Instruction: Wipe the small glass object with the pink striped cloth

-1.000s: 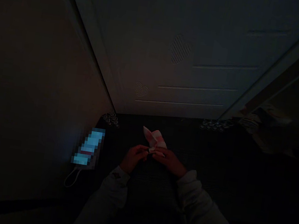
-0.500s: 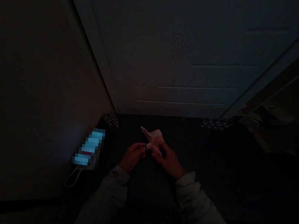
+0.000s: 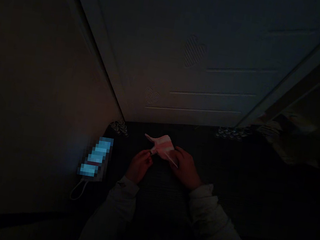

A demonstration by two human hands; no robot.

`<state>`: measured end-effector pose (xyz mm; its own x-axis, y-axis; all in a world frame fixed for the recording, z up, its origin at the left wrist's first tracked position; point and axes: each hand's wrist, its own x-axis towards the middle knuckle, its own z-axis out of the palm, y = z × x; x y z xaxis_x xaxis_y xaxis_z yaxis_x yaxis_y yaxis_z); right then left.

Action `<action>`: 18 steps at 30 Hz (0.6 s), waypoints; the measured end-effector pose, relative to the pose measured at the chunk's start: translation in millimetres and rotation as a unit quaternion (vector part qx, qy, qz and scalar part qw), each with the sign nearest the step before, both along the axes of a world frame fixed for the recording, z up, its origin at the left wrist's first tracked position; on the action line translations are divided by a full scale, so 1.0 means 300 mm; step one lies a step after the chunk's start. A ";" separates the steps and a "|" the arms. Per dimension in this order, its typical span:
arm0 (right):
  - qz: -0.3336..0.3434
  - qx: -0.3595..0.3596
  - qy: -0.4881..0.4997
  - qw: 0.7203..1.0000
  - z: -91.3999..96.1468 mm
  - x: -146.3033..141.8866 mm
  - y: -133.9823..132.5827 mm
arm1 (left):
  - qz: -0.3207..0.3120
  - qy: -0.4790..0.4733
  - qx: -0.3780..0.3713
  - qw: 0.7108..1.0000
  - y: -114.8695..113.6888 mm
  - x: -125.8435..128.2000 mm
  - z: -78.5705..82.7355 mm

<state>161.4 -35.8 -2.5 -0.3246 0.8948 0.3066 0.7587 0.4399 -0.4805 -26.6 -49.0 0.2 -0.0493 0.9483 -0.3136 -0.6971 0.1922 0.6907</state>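
Between my hands is a thin, pale pinkish sheet [image 3: 164, 146], like paper or tissue, gathered narrow at its left end and spread wider on the right. My left hand [image 3: 139, 166] pinches the gathered end, the fingers closed. At the sheet's lower right edge, my right hand [image 3: 185, 168] has its thumb and fingers closed on it. The light is too dim to tell the exact material. Grey-white sleeves cover both forearms.
A lit, pixelated device [image 3: 97, 156] leans near the left wall, a white cord loop [image 3: 77, 190] below it. Metal rings lie in a left pile [image 3: 119, 127] and a right pile [image 3: 231, 133]. A pale panel with embossed hearts [image 3: 194, 52] stands behind the dark surface [image 3: 162, 200].
My right hand has shifted a little right, from the sheet's middle to its right edge. My left hand has moved slightly left. More of the sheet now shows, spread flatter between them.
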 end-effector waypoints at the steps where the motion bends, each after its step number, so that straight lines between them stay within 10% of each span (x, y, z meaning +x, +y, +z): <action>1: -0.035 0.000 0.015 0.999 -0.002 0.004 0.005 | 0.002 -0.001 -0.001 1.000 0.000 0.001 0.001; 8: -0.156 -0.071 0.171 0.970 0.009 0.021 0.018 | 0.001 -0.005 0.001 1.000 -0.002 0.001 0.001; 15: -0.091 -0.242 0.395 0.881 0.006 0.024 0.037 | -0.013 0.009 0.007 1.000 -0.001 0.001 -0.006; 18: -0.082 -0.195 0.412 0.886 0.007 0.031 0.035 | -0.016 0.018 0.001 1.000 -0.003 0.003 -0.006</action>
